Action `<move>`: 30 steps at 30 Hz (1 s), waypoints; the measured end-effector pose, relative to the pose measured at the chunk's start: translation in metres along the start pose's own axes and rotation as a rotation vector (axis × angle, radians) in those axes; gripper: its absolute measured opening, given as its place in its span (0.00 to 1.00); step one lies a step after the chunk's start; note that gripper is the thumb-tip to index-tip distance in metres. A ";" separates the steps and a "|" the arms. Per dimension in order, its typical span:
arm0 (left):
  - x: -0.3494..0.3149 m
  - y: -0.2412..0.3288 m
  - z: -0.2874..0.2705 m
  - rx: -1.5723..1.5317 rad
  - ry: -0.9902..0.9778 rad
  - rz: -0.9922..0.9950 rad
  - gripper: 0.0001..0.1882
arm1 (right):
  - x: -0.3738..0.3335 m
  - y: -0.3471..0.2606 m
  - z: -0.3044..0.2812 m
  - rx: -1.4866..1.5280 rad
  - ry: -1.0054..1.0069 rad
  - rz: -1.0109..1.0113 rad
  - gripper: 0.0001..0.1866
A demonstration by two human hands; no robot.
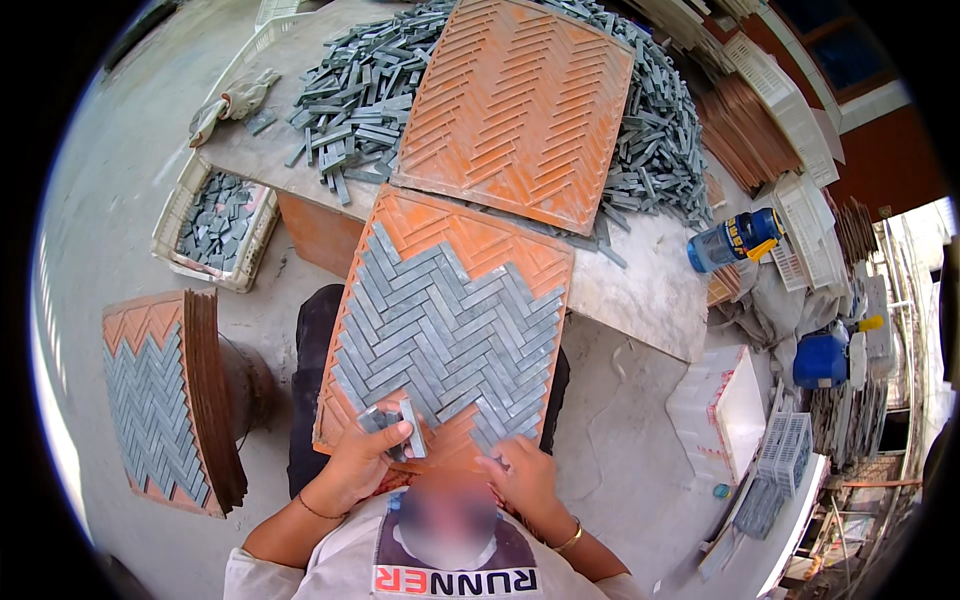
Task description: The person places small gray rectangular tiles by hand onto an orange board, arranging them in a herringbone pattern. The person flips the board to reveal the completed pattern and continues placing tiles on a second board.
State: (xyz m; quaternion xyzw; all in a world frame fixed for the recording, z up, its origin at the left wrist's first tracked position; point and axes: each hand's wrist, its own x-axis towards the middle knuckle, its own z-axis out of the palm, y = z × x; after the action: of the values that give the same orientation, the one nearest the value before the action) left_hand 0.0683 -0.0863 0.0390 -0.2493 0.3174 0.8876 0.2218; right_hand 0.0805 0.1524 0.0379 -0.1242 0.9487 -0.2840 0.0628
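Across my lap lies an orange herringbone mould board [395, 210], its far edge by the table. Grey stone strips [440, 320] fill its middle in a zigzag pattern; bare orange slots show at the far end and along the near edge. My left hand [365, 460] is closed around a few loose grey strips [410, 430], held above the board's near left part. At the near right edge, my right hand [522, 475] has its fingers bent together beside the last laid strips. Whatever its fingertips hold, if anything, is too small to make out.
An unfilled orange mould board [515, 110] rests on a heap of grey strips [365, 110] on the table [640, 290]. At left stand a crate [255, 255] of stone pieces and a stack of boards [205, 400]. A blue bottle [725, 243] and white box [715, 410] are at right.
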 end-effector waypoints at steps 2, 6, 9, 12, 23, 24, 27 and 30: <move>0.002 -0.001 0.004 0.027 -0.056 -0.031 0.14 | 0.010 0.003 -0.007 0.054 -0.040 -0.007 0.12; 0.006 -0.003 0.022 0.187 -0.050 -0.054 0.12 | 0.035 0.008 -0.024 0.450 -0.032 0.037 0.10; 0.017 -0.012 0.031 0.362 -0.054 0.003 0.13 | 0.045 -0.012 -0.039 0.709 -0.129 0.092 0.17; 0.022 -0.016 0.038 0.459 -0.093 -0.082 0.13 | 0.046 -0.018 -0.040 0.691 -0.254 0.062 0.26; 0.023 -0.015 0.025 0.150 -0.258 -0.113 0.10 | 0.009 0.039 -0.027 2.023 -0.217 0.321 0.10; 0.023 -0.016 0.023 0.167 -0.254 -0.128 0.11 | 0.006 0.046 -0.027 2.178 -0.241 0.321 0.10; 0.022 -0.017 0.025 0.197 -0.257 -0.160 0.11 | -0.001 0.057 -0.027 2.579 -0.291 0.298 0.09; 0.020 -0.014 0.027 0.205 -0.277 -0.170 0.11 | -0.009 0.074 -0.023 2.613 -0.302 0.305 0.10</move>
State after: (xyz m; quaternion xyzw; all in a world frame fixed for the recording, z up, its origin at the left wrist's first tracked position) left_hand 0.0523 -0.0538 0.0391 -0.1266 0.3504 0.8546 0.3617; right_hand 0.0705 0.2262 0.0165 0.1045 -0.0333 -0.9564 0.2707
